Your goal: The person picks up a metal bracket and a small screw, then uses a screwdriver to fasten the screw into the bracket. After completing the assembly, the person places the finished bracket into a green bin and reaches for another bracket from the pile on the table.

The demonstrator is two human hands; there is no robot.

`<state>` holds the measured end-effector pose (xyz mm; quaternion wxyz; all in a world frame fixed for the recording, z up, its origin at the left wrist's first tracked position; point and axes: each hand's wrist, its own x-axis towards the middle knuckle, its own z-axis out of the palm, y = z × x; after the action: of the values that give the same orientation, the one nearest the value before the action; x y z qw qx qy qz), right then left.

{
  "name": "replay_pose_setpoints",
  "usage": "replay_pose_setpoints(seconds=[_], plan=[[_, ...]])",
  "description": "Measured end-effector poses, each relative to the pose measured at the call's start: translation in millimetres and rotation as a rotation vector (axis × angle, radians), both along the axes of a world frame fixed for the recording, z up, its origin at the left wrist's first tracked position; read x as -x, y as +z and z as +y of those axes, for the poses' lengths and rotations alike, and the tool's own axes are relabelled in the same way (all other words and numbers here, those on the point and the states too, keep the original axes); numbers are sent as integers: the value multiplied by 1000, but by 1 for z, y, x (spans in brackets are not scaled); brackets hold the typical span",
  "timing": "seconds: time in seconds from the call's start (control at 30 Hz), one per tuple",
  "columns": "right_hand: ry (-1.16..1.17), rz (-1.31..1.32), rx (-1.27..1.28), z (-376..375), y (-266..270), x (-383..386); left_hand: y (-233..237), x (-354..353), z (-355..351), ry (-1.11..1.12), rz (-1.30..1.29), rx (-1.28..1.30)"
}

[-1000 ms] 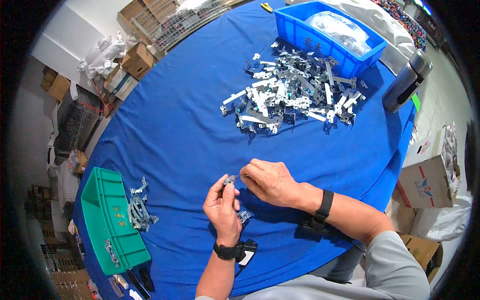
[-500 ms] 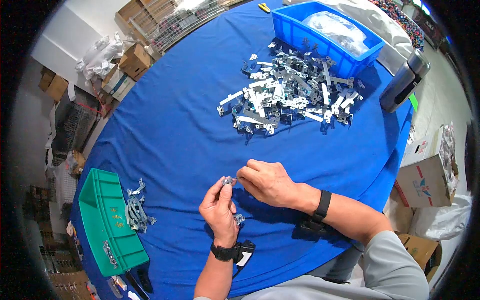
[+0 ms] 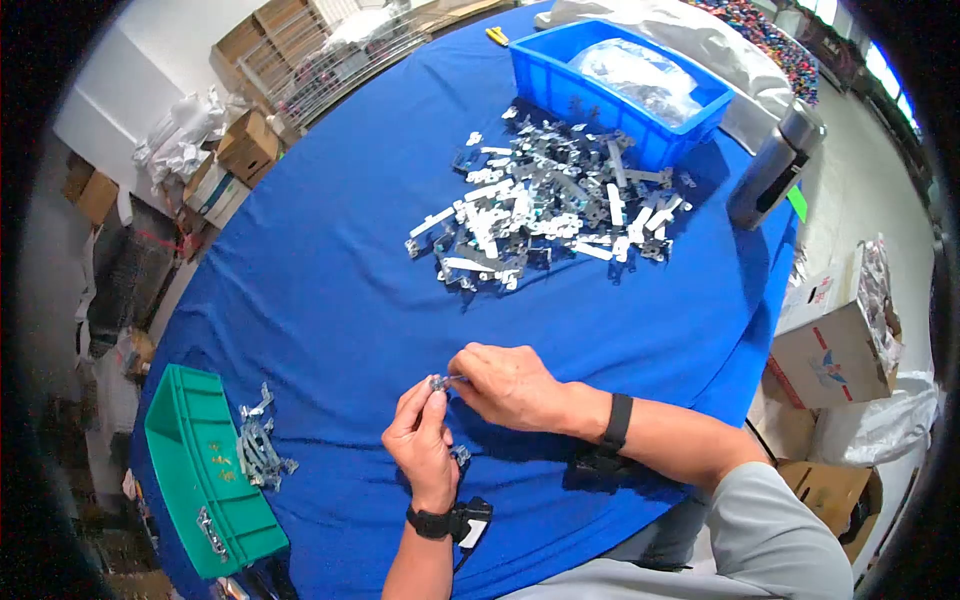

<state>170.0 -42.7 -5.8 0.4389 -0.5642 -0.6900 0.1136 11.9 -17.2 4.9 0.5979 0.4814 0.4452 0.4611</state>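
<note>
My left hand [image 3: 424, 450] is closed around a shiny metal bracket. One end of the bracket [image 3: 438, 383] shows between thumb and fingertips, and metal also pokes out beside the palm. Close against that upper end, my right hand [image 3: 505, 385] is pinched; a thin sliver shows at its fingertips, too small to name. Farther back on the blue cloth lies a big heap of loose metal brackets [image 3: 545, 205]. To the left, a smaller group of metal pieces [image 3: 262, 450] rests against a green bin [image 3: 205, 475].
A blue bin [image 3: 620, 100] with a clear plastic bag stands behind the heap. At the right edge is an upright grey bottle [image 3: 775, 165]. A small yellow tool [image 3: 497, 37] lies at the far edge. Cardboard boxes [image 3: 835, 335] stand on the floor beyond the table.
The whole view has shifted, so the table's things appear farther left and mostly lower. Both hands stay together at the bracket's upper end, with little visible change in their grip.
</note>
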Motion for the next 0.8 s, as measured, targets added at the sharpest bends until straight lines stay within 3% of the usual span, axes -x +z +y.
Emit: replay_pose_setpoints(seconds=[0.37, 0.8], plan=[[-27, -92, 22, -1, -2, 0, -5, -1, 2, 22, -13, -56], [29, -17, 17, -1, 1, 0, -6, 4, 2, 14, -44, 2]])
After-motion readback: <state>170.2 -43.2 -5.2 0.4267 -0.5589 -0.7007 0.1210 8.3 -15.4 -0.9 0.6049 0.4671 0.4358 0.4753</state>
